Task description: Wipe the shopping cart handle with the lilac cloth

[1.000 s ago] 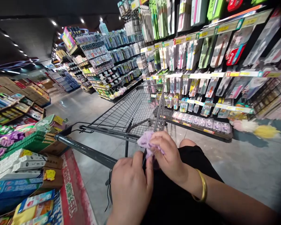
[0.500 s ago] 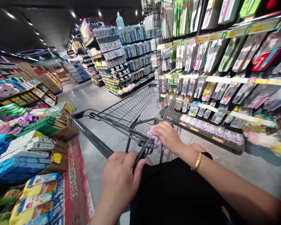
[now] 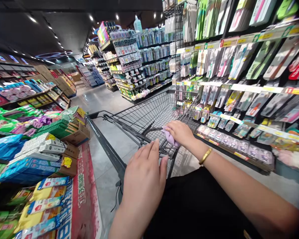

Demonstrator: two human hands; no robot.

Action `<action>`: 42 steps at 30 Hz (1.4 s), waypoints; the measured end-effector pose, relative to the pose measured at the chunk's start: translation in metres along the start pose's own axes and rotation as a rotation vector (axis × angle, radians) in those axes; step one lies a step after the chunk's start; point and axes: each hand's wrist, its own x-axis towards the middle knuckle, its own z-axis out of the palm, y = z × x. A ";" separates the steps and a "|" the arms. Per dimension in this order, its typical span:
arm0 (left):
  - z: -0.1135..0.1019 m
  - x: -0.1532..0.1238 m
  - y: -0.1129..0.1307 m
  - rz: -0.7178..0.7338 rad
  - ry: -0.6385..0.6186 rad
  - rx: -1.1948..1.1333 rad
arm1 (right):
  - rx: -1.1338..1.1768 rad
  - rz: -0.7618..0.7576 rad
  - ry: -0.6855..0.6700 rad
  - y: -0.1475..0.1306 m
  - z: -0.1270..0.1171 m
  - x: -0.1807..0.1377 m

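A grey wire shopping cart (image 3: 139,109) stands before me, its basket holding nothing that I can make out. My right hand (image 3: 181,133) is closed on a light purple cloth (image 3: 169,137), pressed to the metal frame at the cart's near right side. My left hand (image 3: 146,177) is above the right end of the dark push handle (image 3: 103,142), fingers stretched out and thumb apart. Whether its palm touches the handle is hidden.
Boxed and bagged goods (image 3: 37,162) are piled along my left on a red-edged base (image 3: 86,189). Shelves of hanging packs (image 3: 229,96) line the right, with a low rack (image 3: 239,149) below. Another shelf unit (image 3: 129,63) stands ahead beside the grey floor aisle (image 3: 97,96).
My left hand has loosened its wrap on the handle and straightened its fingers. My right hand still holds the cloth on the frame. The whole view has shifted slightly left.
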 end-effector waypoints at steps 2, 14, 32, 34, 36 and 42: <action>0.011 0.009 0.001 -0.053 0.003 0.060 | -0.072 0.028 -0.100 0.007 -0.003 0.013; 0.011 -0.003 -0.029 -0.136 -0.009 0.208 | -0.202 0.010 -0.232 -0.027 -0.002 0.017; 0.023 -0.020 -0.064 0.009 0.102 0.323 | -0.075 0.141 0.187 -0.062 0.031 -0.021; 0.027 -0.020 -0.067 0.012 0.137 0.331 | -0.111 0.167 0.114 -0.073 0.024 -0.012; 0.029 -0.019 -0.071 0.026 0.159 0.333 | -0.117 0.007 0.023 -0.092 0.020 -0.007; 0.029 -0.017 -0.079 0.069 0.197 0.327 | -0.228 0.069 -0.137 -0.076 0.004 -0.001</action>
